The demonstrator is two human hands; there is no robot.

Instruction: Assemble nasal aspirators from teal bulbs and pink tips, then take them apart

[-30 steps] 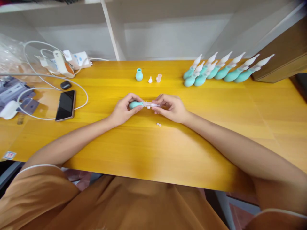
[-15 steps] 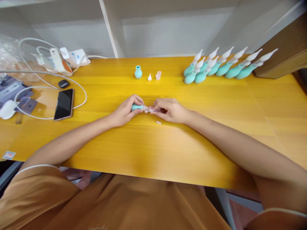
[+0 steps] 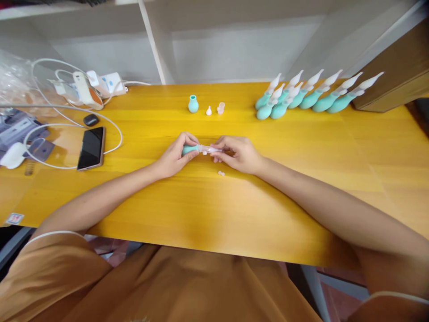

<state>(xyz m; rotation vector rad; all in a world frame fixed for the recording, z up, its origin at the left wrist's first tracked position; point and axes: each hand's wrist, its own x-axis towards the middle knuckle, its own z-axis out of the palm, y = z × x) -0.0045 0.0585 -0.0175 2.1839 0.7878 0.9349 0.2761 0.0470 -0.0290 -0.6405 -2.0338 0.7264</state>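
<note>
Hands (image 3: 208, 154) barely shifted, clear tip (image 3: 207, 148) half-hidden.

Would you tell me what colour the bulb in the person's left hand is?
The bulb in the left hand is teal, seen in the head view.

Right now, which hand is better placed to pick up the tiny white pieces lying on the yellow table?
Probably the right hand: the tiny white pieces lie just beneath it, while the left hand sits farther off.
</note>
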